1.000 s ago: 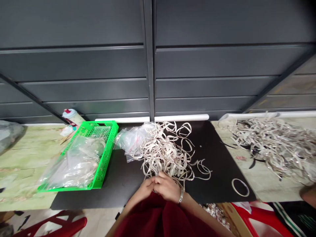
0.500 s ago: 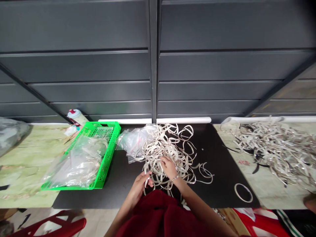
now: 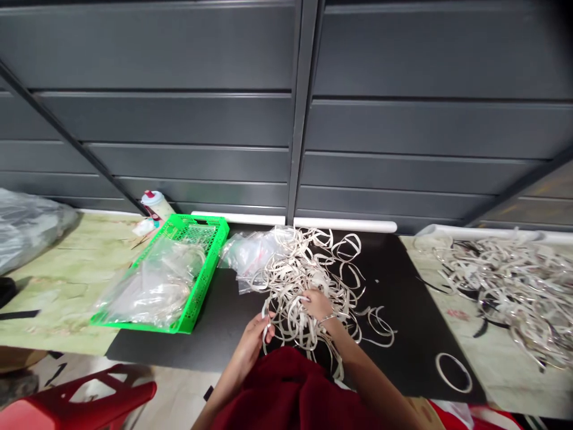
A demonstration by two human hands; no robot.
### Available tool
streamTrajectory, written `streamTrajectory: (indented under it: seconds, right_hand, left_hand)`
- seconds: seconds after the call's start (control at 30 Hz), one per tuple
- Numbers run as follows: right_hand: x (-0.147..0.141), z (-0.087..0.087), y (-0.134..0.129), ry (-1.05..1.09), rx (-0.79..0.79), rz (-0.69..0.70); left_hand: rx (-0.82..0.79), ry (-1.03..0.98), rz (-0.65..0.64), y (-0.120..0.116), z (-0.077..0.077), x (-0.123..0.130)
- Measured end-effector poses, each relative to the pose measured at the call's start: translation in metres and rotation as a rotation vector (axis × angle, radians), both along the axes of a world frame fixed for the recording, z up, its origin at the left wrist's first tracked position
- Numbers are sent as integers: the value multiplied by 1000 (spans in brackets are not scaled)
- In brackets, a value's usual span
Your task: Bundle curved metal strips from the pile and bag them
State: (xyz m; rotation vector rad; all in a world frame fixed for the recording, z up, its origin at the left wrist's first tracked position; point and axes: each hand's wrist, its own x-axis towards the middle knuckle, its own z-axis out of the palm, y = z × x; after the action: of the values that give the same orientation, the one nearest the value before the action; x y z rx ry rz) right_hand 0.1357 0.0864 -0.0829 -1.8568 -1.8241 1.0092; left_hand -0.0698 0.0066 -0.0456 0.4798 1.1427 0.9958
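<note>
A tangled heap of thin cream-white strips [image 3: 290,269], curled into loops, lies on the black mat [image 3: 380,257] in front of me. At the heap's near left edge, my left hand [image 3: 257,331] is closed around one looped strip. My right hand [image 3: 319,304], with a bracelet at the wrist, reaches into the heap and its fingers are pinched on a strip. The fingertips of that hand are partly hidden among the loops. Clear plastic bags [image 3: 250,254] lie against the heap's left side.
A green plastic basket [image 3: 201,298] holding filled clear bags stands at left, with a lidded cup [image 3: 157,205] behind it. Another strip pile [image 3: 519,286] lies at right. A single ring [image 3: 453,372] rests near the mat's front right corner. A red stool [image 3: 89,394] is below left.
My view has turned slightly left, so the scene sits further right. My right hand has shifted a little away from the left one. The left hand keeps its strip.
</note>
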Motion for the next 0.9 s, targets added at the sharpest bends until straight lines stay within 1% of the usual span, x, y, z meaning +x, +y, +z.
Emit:
streamTrajectory:
  seconds: [0.13,0.2,0.27,0.37,0.47,0.6,0.67,0.77,0.83,0.9]
  right_hand:
    - [22,14,-4,223,24,-149]
    - [27,21,-11,357,3,-214]
    - [27,25,-20,485,-23,-262]
    - [22,26,-32,631,-47,-322]
    - [21,22,-39,707,-36,-387]
    - [29,23,-42,797,-7,-451]
    - [30,30,-43,863,-28,-458]
    - [24,48,-48,960,-79,-434]
    - [15,61,-53,1043,-153,-365]
    - [3,71,-59,1105,-224,-259]
  left_hand:
    - [32,-4,7,3,-3,2]
    - [39,2,0,6,-1,6]
    - [49,8,-19,8,4,11]
    - [77,11,-53,12,15,19]
    - [97,11,-58,15,24,23]
    - [114,3,-70,14,27,23]
    - [130,31,-88,11,25,22]
    - [170,129,-119,7,23,21]
    - [195,180,-144,6,23,23]
    - [233,205,-155,7,27,26]
